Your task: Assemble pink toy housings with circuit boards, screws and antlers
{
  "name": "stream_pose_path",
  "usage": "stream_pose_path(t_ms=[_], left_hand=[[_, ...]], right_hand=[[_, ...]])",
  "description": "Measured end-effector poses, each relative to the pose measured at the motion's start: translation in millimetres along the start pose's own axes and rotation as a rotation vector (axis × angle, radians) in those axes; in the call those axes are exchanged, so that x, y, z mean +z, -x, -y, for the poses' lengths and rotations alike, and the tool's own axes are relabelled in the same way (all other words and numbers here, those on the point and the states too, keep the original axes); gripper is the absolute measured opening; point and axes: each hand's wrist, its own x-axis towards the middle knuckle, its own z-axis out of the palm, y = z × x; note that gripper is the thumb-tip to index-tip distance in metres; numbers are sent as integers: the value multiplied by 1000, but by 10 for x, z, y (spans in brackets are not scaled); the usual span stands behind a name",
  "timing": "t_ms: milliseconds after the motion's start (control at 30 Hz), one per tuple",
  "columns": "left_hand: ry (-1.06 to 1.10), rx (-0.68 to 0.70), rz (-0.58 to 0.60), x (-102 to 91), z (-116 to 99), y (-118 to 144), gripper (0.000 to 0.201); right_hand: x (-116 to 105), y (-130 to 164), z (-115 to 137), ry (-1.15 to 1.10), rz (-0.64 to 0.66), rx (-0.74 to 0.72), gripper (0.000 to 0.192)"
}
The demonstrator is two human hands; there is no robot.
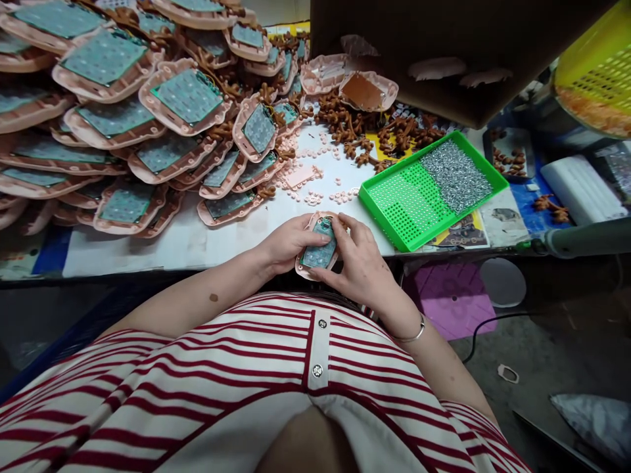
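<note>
Both hands hold one pink plastic shell (319,248) with a green circuit board inside, at the near edge of the white table (197,236). My left hand (286,244) grips its left side, thumb across the board. My right hand (359,261) wraps the right side, fingers pressing on the board's top end. Small pink round buttons (315,177) lie scattered on the table just beyond the hands.
A big heap of pink shells with green boards (148,112) fills the left. A green tray (428,187) with several small metal screws sits to the right. Brown rubber parts (365,131) lie behind. A yellow basket (596,66) is at upper right, a cardboard box (444,46) above.
</note>
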Motion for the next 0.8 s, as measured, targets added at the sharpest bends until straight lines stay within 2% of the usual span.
stream_pose_path(t_ms=[233, 500, 600, 800], left_hand=[[1, -10, 4, 8, -12, -14, 38], [-1, -5, -44, 45, -11, -7, 37], [-8, 32, -44, 52, 7, -4, 41], [-47, 79, -125, 65, 34, 4, 49]], right_hand=[[17, -29, 55, -5, -16, 40, 87], [13, -46, 54, -14, -46, 41, 86], [34, -35, 54, -9, -72, 26, 85], [109, 7, 61, -15, -124, 10, 85]])
